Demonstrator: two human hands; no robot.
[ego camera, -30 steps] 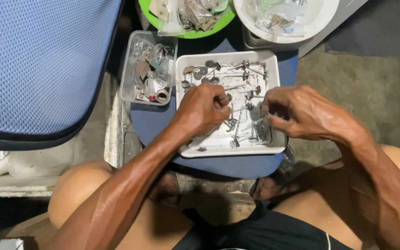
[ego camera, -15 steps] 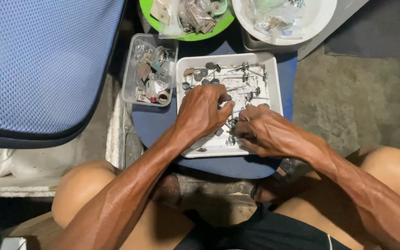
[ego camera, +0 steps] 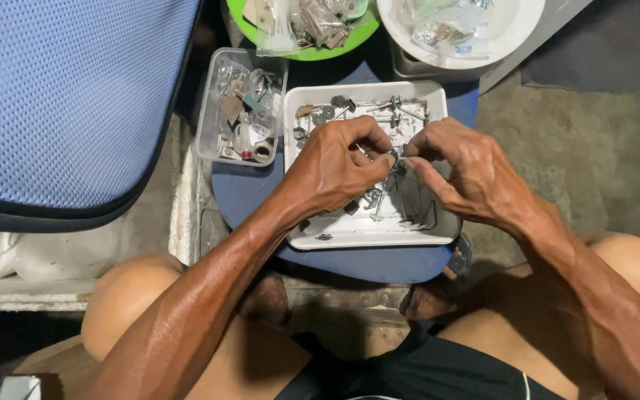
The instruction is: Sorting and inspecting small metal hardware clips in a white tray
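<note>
The fingers point(ego camera: 384, 158) of the left hand point(ego camera: 331, 167) and the fingers point(ego camera: 418, 157) of the right hand point(ego camera: 468, 174) meet over the white tray point(ego camera: 364, 238). Both hands pinch one small metal screw point(ego camera: 396, 154) between thumb and fingertips, held just above the tray. A little washer looks to sit on it (too small to tell for sure).

Under the hands, more long screws point(ego camera: 407, 112) and round washers point(ego camera: 326, 112) lie loose in the tray, some at the far end and some below the fingers. So I think the work is only partly done: one piece is in hand, and many loose ones wait.

The tray rests on a blue stool seat point(ego camera: 350, 265). Just left of it sits a clear plastic box point(ego camera: 205, 130) of small parts. Farther off are a green bowl point(ego camera: 301, 52) and a white bowl point(ego camera: 516, 30), both with little bags inside. A blue mesh chair point(ego camera: 61, 104) stands well to the left.
</note>
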